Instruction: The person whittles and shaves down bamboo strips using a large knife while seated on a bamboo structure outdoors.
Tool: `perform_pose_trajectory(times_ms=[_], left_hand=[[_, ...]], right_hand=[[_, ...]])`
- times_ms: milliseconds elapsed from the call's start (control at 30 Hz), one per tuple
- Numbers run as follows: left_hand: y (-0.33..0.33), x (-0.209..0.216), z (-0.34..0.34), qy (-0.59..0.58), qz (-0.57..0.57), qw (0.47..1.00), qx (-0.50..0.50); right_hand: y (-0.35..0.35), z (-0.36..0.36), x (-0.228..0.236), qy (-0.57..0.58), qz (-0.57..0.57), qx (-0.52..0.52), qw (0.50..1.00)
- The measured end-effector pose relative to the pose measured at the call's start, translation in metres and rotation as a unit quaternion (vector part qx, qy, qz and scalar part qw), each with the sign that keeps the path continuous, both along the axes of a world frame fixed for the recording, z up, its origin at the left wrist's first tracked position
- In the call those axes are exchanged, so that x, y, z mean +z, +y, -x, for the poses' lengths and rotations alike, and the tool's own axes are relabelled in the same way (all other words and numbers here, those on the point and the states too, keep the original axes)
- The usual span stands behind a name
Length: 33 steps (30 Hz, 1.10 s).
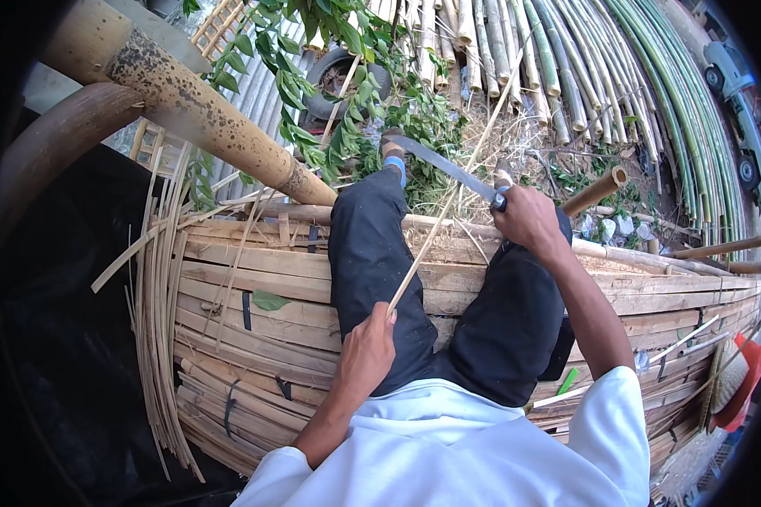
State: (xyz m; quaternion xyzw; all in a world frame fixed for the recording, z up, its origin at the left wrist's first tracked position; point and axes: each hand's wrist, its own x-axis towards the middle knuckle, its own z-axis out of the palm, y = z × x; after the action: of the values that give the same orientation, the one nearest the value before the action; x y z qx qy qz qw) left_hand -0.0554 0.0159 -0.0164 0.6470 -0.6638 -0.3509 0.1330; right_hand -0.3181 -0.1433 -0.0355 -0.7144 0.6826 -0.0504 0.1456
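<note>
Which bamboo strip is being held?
The long pale strip in the left hand, slanting up past the knife blade; the bunched strips at far left are in neither hand.

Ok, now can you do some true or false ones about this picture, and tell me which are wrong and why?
1. The right hand holds a long knife. True.
2. The left hand is empty. False: it holds a thin strip.
3. The trousers are dark. True.
4. The shirt is red. False: the shirt is white.
5. Green leaves hang by a thick bamboo pole. True.
6. The blue vehicle is at the left edge. False: the blue vehicle is at the upper right.
</note>
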Motion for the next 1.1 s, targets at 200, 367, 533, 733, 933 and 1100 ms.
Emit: perform_pose_trajectory(times_ms=[200, 367, 533, 733, 933, 1100], left_hand=[[-0.017, -0.005, 0.013, 0.020, 0.018, 1.000, -0.010], [-0.018, -0.002, 0.007, 0.028, 0.036, 0.999, -0.006], [-0.017, -0.001, 0.010, 0.021, 0.029, 0.999, 0.005], [-0.021, -0.005, 0.001, 0.008, 0.041, 0.999, 0.003], [0.015, -0.001, -0.027, -0.008, -0.005, 0.999, 0.039], [0.001, -0.008, -0.013, 0.029, 0.018, 0.998, 0.055]], right_hand=[[0.052, -0.050, 0.000, -0.028, -0.091, 0.158, 0.983], [0.033, -0.028, 0.001, -0.014, -0.081, 0.108, 0.991], [0.024, -0.024, -0.007, -0.001, -0.057, 0.128, 0.990], [0.013, -0.031, -0.008, 0.017, -0.089, 0.142, 0.986], [-0.038, 0.086, -0.012, 0.059, -0.066, -0.120, 0.989], [0.009, 0.004, -0.008, -0.054, -0.045, 0.000, 0.998]])
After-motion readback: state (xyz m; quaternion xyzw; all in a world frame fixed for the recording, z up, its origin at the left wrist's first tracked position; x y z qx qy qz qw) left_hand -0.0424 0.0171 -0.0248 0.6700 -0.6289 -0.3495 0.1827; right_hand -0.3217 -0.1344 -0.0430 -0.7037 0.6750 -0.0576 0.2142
